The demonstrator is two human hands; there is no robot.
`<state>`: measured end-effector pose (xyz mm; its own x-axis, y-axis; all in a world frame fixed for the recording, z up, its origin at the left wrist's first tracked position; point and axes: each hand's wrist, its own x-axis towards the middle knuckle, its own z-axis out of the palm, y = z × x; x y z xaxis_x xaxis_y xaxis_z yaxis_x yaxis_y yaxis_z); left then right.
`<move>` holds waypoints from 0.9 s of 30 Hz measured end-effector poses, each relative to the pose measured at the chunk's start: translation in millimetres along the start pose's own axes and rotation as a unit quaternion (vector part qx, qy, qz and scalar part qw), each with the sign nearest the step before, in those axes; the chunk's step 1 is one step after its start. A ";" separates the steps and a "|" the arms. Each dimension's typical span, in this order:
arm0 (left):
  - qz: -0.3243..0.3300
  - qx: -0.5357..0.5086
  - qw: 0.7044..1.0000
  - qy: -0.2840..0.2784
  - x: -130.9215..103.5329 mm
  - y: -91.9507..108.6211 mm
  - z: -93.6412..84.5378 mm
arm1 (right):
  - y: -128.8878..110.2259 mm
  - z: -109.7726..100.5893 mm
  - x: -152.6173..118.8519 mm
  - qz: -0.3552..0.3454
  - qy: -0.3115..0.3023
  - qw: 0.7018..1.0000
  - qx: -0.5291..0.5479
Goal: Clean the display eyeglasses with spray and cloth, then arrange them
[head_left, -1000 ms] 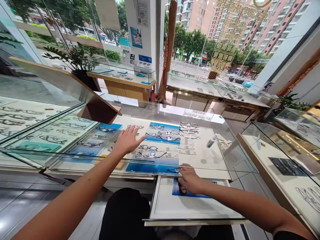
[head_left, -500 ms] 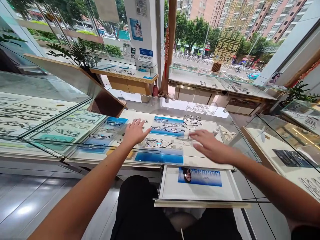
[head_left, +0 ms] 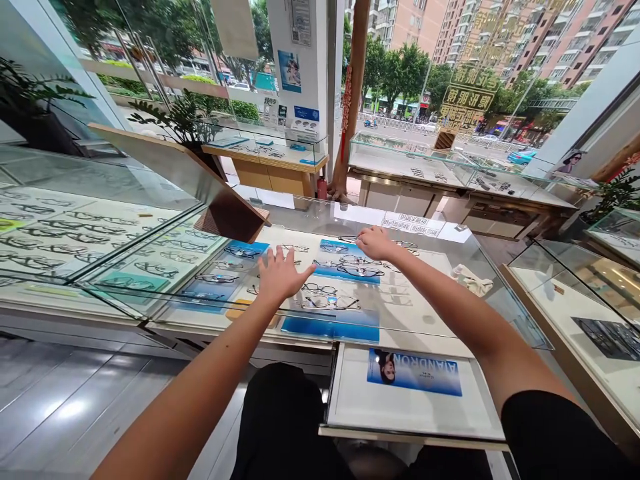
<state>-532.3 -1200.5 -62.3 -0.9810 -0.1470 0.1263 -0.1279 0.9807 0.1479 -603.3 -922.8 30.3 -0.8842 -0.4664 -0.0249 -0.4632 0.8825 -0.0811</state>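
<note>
My left hand [head_left: 280, 277] is open with fingers spread, over the left-middle of the glass-topped display counter [head_left: 425, 327]. Eyeglasses on a blue card [head_left: 245, 250] lie to its left, and more eyeglasses [head_left: 331, 302] sit to its right. Farther back, my right hand [head_left: 376, 243] is closed, its fingers curled at a dark-rimmed pair of eyeglasses [head_left: 349, 238] that sticks out to their left. The fingertips are partly hidden. Just below this hand, several eyeglasses [head_left: 360, 268] rest in rows on another blue card [head_left: 327, 272].
An open drawer [head_left: 345, 407] with a printed blue card [head_left: 415, 373] juts out in front of my lap. A whitish cloth [head_left: 473, 280] lies at the counter's right. At back left leans a wooden-edged mirror or board [head_left: 230, 220]. Other glass cases [head_left: 575, 313] stand on both sides.
My right hand has moved left and away from me, its fingers curling, and eyeglasses now show beside it. My left hand stays spread at about the same spot. The view has shifted slightly.
</note>
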 end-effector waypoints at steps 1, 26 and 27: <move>0.000 0.001 1.000 0.000 0.0 0.0 0.1 | 0.8 4.6 3.7 0.000 -0.001 1.000 -0.003; 0.004 0.008 1.000 0.008 2.1 -2.9 -2.5 | -79.0 -9.7 -181.5 -0.125 -0.151 0.969 0.153; 0.011 0.013 1.000 0.005 3.3 -6.0 -4.9 | -82.5 1.6 -197.5 -0.129 -0.193 0.964 0.128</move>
<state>-534.1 -1207.5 -57.9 -0.9821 -0.1266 0.1398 -0.1103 0.9868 0.1187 -390.4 -903.6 40.3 -0.6301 -0.7000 -0.3362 -0.5910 0.7131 -0.3770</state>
